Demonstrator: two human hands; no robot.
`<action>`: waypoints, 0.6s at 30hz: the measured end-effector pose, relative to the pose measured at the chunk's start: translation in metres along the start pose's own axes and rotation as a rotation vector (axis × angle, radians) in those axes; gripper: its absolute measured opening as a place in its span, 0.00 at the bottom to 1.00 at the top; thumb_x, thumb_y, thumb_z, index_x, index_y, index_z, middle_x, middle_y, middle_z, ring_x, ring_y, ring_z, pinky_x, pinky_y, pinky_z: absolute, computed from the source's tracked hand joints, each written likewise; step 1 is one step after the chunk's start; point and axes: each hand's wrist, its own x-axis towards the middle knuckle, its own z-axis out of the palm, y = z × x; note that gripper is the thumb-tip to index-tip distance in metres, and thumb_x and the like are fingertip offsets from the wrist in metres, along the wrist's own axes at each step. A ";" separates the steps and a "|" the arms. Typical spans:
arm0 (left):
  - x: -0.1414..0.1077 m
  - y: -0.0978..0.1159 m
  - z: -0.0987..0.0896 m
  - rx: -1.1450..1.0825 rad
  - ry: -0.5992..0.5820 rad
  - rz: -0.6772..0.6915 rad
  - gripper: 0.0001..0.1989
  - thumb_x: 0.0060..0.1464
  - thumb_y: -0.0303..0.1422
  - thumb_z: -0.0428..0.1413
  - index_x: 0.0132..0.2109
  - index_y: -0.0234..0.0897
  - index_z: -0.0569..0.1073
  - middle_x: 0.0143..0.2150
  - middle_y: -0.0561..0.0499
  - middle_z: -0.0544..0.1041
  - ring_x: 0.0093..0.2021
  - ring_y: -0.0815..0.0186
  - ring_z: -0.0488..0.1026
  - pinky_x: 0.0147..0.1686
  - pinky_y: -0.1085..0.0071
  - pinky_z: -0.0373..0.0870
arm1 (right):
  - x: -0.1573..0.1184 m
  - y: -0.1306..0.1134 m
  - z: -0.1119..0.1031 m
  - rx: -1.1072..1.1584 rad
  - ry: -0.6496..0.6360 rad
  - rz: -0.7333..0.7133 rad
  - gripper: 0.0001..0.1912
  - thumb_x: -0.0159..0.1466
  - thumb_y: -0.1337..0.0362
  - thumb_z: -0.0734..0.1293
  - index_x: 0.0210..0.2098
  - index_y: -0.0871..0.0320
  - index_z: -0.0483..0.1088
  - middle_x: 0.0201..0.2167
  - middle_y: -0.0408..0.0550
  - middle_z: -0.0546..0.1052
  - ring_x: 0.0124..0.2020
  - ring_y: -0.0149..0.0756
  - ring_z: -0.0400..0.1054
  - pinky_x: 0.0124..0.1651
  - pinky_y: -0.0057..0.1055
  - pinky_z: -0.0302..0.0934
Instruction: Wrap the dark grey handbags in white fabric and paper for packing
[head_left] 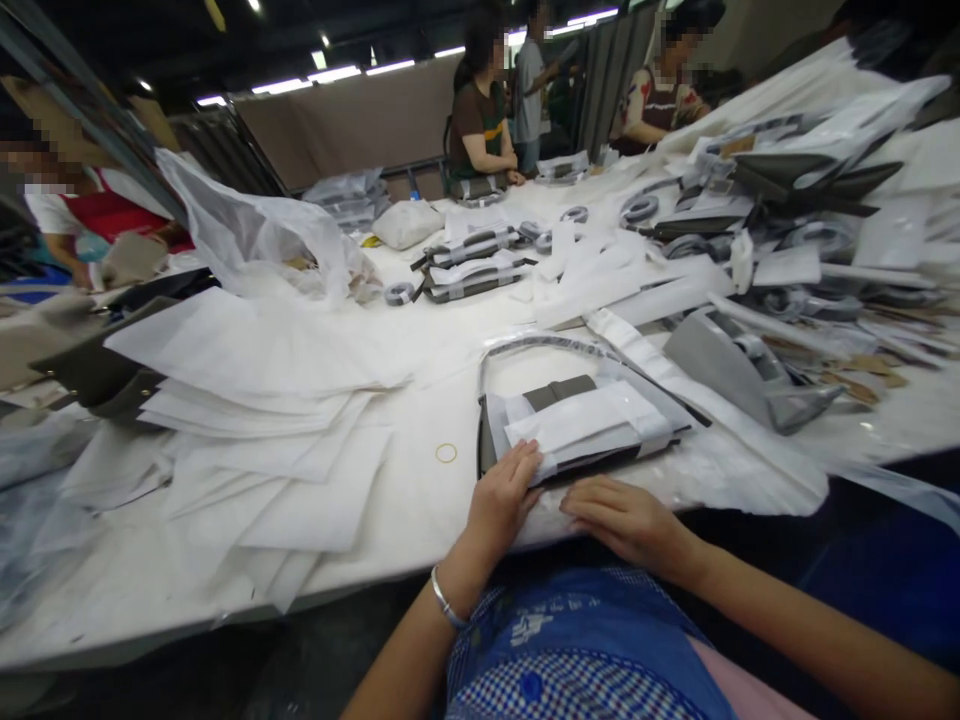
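Note:
A dark grey handbag [559, 393] lies on the white-covered table right in front of me. White paper wraps its middle, and its strap [551, 343], covered in wrapping, arches behind it. Clear plastic seems to lie around the bag. My left hand [506, 498] holds the bag's near left edge, with the fingers on top and the thumb along the front. Just right of it, my right hand [626, 518] rests at the table's front edge, fingers stretched out and side by side, close to the bag's near edge. Nothing shows in that hand; its thumb is hidden.
Loose white sheets [300, 470] are spread on the left, near a clear plastic bag [262, 235]. A yellowish rubber band [446, 453] lies between. Wrapped bags [476, 275] stand farther back. Bag parts and paper [795, 250] heap up at right. Several people work around the table.

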 end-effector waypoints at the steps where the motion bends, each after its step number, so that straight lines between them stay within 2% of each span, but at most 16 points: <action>1: 0.001 -0.001 -0.004 -0.008 -0.029 0.006 0.24 0.57 0.26 0.59 0.60 0.37 0.65 0.62 0.43 0.71 0.64 0.61 0.65 0.61 0.64 0.68 | -0.008 -0.004 0.010 -0.017 -0.009 0.024 0.17 0.69 0.63 0.64 0.57 0.55 0.68 0.48 0.52 0.77 0.50 0.42 0.70 0.54 0.41 0.67; 4: 0.004 -0.003 -0.013 -0.007 -0.089 0.025 0.25 0.57 0.25 0.58 0.60 0.38 0.64 0.63 0.44 0.70 0.64 0.62 0.65 0.61 0.65 0.69 | -0.009 -0.007 0.038 -0.102 0.032 0.138 0.21 0.67 0.61 0.67 0.58 0.58 0.67 0.52 0.56 0.75 0.52 0.48 0.68 0.54 0.46 0.66; 6: 0.005 -0.003 -0.016 0.006 -0.105 0.030 0.26 0.57 0.24 0.58 0.61 0.39 0.63 0.63 0.44 0.70 0.64 0.62 0.66 0.60 0.64 0.69 | 0.000 -0.006 0.049 -0.160 0.038 0.191 0.16 0.67 0.65 0.67 0.54 0.57 0.71 0.48 0.54 0.76 0.49 0.47 0.68 0.51 0.44 0.67; 8: 0.005 -0.002 -0.016 0.022 -0.107 0.033 0.27 0.56 0.23 0.58 0.61 0.39 0.63 0.63 0.44 0.70 0.64 0.61 0.66 0.60 0.63 0.69 | 0.009 -0.005 0.055 -0.244 0.013 0.184 0.09 0.67 0.67 0.66 0.47 0.57 0.74 0.41 0.51 0.77 0.43 0.44 0.68 0.45 0.39 0.66; 10: 0.005 -0.002 -0.015 0.039 -0.100 0.038 0.29 0.55 0.22 0.58 0.62 0.38 0.62 0.62 0.43 0.70 0.64 0.61 0.65 0.60 0.63 0.70 | 0.013 -0.003 0.056 -0.344 -0.004 0.134 0.06 0.68 0.68 0.65 0.41 0.58 0.75 0.36 0.50 0.76 0.38 0.42 0.67 0.41 0.36 0.63; 12: 0.004 -0.001 -0.014 0.054 -0.088 0.045 0.29 0.56 0.21 0.57 0.63 0.37 0.61 0.63 0.42 0.70 0.64 0.60 0.65 0.60 0.62 0.70 | 0.013 -0.002 0.055 -0.412 -0.002 0.084 0.08 0.69 0.69 0.63 0.38 0.58 0.74 0.34 0.50 0.74 0.37 0.41 0.65 0.39 0.36 0.59; 18: -0.001 -0.002 -0.009 0.090 -0.048 0.094 0.30 0.59 0.22 0.55 0.66 0.36 0.58 0.66 0.41 0.66 0.68 0.59 0.57 0.62 0.58 0.67 | -0.006 -0.007 0.044 -0.410 0.040 0.011 0.14 0.70 0.71 0.57 0.34 0.59 0.72 0.30 0.48 0.71 0.34 0.40 0.60 0.38 0.36 0.52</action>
